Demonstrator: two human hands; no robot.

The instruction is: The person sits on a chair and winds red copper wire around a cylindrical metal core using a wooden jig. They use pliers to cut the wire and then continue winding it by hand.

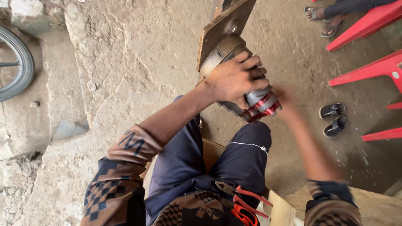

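Note:
My left hand (234, 77) grips the top of a grey metal motor core (261, 100) wound with red wire, which sits on a round metal fixture (220, 52) with a rusty flat plate (226, 25). My right hand (287, 102) is blurred in motion right beside the red winding; whether it holds anything cannot be told. Red-handled pliers (243, 201) lie on my lap.
I sit on a wooden seat (280, 209) over a dirt floor. Red plastic chair legs (368, 69) stand at the right, with a pair of dark sandals (333, 119) below them. Another person's sandalled feet (324, 21) are at top right. A bicycle wheel (19, 62) is at left.

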